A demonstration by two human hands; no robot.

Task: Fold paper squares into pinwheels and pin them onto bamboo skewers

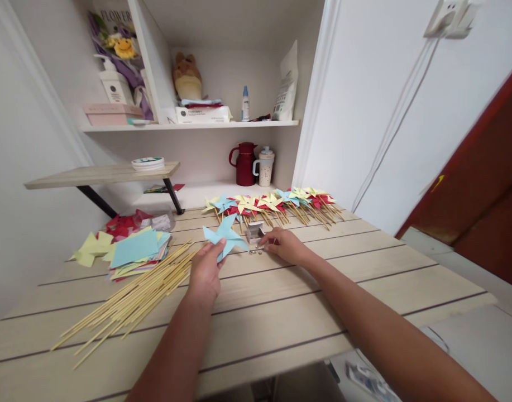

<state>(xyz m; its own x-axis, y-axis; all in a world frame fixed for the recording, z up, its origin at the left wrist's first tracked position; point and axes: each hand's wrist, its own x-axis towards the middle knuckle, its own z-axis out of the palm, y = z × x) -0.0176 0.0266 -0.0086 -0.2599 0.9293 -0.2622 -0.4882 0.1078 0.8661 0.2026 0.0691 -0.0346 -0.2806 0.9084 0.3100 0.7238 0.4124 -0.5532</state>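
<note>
A light blue paper pinwheel (226, 234) is pinched in my left hand (207, 268), its folded blades spread above the fingers. My right hand (283, 245) reaches down to the tabletop with thumb and fingertips drawn together; whatever is between them is too small to make out. Right by those fingertips lie several tiny shiny metal pieces (252, 253), which look like thumbtacks. Just behind them stands a small box (256, 233) with its lid raised.
Finished pinwheels on sticks (272, 204) line the table's back. On the left lie loose bamboo sticks (142, 296), stacked coloured paper (134, 248), a yellow folded paper piece (90, 248) and a clear container (163, 221). A red jug (246, 164) and a cup (264, 167) stand behind.
</note>
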